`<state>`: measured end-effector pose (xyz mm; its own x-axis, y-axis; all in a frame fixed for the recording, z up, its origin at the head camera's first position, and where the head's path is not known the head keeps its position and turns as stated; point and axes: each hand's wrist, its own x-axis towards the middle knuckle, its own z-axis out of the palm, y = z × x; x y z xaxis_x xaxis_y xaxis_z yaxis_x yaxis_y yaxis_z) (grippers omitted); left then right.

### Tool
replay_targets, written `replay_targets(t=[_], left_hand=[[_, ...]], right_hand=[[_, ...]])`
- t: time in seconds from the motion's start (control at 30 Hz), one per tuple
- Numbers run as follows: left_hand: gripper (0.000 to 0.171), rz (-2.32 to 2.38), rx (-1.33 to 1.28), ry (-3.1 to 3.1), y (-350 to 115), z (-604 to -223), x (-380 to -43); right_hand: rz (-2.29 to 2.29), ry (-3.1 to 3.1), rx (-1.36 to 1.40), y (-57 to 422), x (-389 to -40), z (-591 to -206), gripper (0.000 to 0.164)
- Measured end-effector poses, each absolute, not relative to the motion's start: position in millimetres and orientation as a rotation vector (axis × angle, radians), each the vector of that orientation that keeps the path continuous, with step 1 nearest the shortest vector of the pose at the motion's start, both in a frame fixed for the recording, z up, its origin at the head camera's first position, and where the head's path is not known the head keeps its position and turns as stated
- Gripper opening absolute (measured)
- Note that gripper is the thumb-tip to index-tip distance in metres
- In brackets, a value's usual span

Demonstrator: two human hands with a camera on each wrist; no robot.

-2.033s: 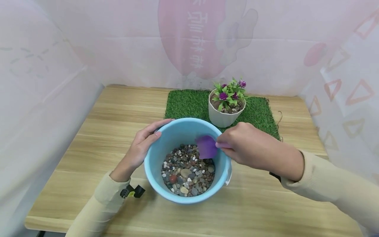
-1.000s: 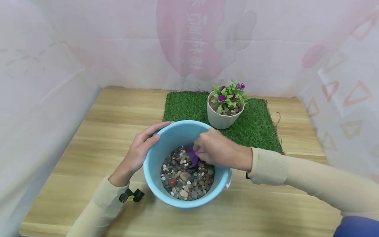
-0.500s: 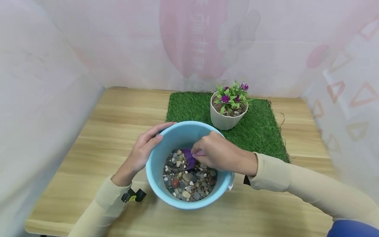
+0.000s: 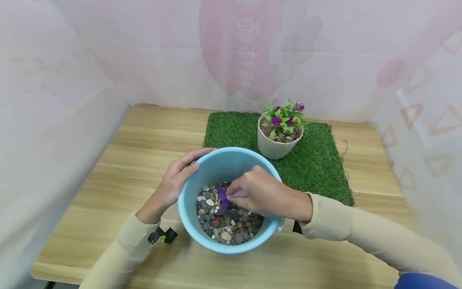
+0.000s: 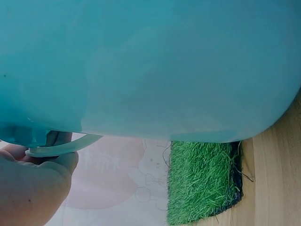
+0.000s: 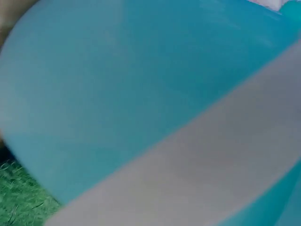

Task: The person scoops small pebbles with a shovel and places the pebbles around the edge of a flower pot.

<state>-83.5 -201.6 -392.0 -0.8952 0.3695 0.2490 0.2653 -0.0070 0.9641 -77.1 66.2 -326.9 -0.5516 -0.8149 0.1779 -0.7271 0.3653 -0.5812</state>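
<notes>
Head view: 1 light-blue bucket (image 4: 231, 249) on 1 wood-look worktop (image 4: 151, 132). 1 purple scoop (image 4: 222, 200) inside the bucket, down on the pebbles (image 4: 238, 235); too many pebbles to count, 1 stands out reddish. 2 hands. Right hand (image 4: 265, 194) reaches over the bucket's right side, grip clenched round the scoop handle. Left hand (image 4: 175, 182) at the bucket's left, grip holding the rim, thumb on top. Beyond the bucket, to its right: 1 white pot (image 4: 273, 149) with 1 plant (image 4: 285, 114), 4 purple flowers countable, on 1 green turf mat (image 4: 317, 160). 1 black wrist device (image 4: 162, 236) left of the bucket. Hidden: part of the scoop and most of its handle, behind the right hand; some pebbles under both. Near mat edge covered by the bucket. Both sleeves cut off by the frame; blue item (image 4: 422, 281) well right of the bucket also cut off, can't identify.

Left wrist view: bucket wall fills the top, cut off. 1 whitish handle (image 5: 66, 147) at the bucket's rim, across the left hand's fingers; hand partly cropped.

Right wrist view: bucket wall again, 1 blurred pale band (image 6: 188, 150) across it, unclear what. Turf shows beside the bucket. Right grip and scoop out of shot.
</notes>
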Motion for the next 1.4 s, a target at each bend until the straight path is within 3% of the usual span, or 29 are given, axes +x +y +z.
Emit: replay_targets(t=[1.07,1.4], left_hand=[[0.045,2.060,0.738,2.151,-203,-389,-83],[0.045,2.067,0.738,2.163,-204,-389,-81]], right_hand=[[-1.395,2.277,-0.923,110,-64,-322,0.015],[-1.598,2.256,-0.953,125,-64,-332,0.016]])
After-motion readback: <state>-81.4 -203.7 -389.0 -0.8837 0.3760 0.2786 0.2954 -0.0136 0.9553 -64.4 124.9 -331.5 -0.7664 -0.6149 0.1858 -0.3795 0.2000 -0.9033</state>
